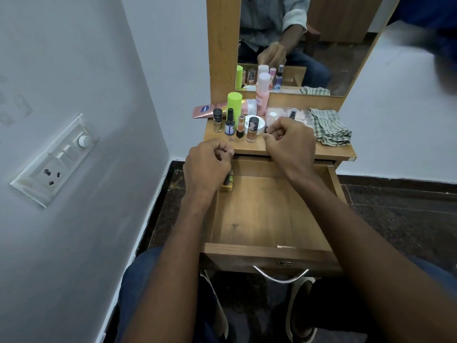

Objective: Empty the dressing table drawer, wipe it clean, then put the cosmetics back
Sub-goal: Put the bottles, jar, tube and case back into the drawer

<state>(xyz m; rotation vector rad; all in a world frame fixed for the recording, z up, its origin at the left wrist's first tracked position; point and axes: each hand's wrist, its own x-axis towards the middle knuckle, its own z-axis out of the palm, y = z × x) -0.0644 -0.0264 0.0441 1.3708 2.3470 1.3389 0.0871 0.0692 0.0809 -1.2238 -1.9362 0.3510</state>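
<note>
Hovering over the pulled-out drawer (267, 214), the left grip (209, 162) is curled shut right above a small bottle (227, 183) in the drawer's back corner, while the right grip (290, 141) sits loosely fisted, holding what can't be made out, just before the cosmetics (237, 120) and checked cloth (330, 128) on the counter (341, 152).

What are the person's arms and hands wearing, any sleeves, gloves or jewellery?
Both forearms are bare up to the picture's edge: no sleeve shows on them directly. The left hand and right hand wear no gloves, and no rings, watch or bracelets are visible. In the mirror, a light rolled-up sleeve sits above the forearm.
</note>
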